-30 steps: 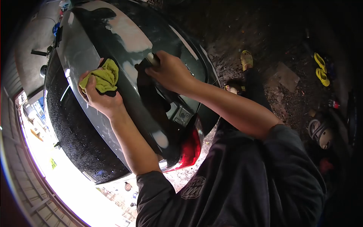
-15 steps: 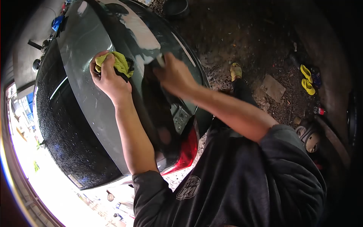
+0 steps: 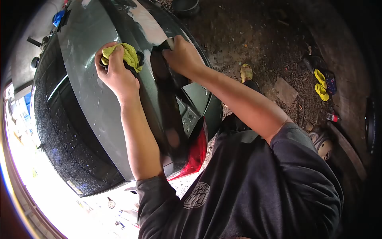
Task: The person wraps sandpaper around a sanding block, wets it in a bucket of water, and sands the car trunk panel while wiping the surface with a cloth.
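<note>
My left hand [image 3: 119, 75] is wrapped round a crumpled yellow-green cloth [image 3: 129, 55], which has something black under it, over the dark grey car panel [image 3: 93, 85]. Farther right, my right hand [image 3: 181, 55] grips a dark item with a pale edge [image 3: 170, 43]; what it is exactly cannot be made out. That item lies against the car body near a long pale patch [image 3: 147, 24]. Below my right hand are a recess with a metal bracket [image 3: 189, 118] and a red tail light [image 3: 195, 153].
The wet dark rear window [image 3: 71, 135] is at the left. On the dirt floor lie a flat slab [image 3: 285, 91], yellow shoes [image 3: 320, 84], a bottle with a red cap [image 3: 332, 117] and a coiled hose or cord [image 3: 320, 144]. A dark basin [image 3: 186, 7] stands at the top.
The view has shifted. My left hand, still with the cloth, has moved right and up over the panel. My right hand has moved up along the car body with its item.
</note>
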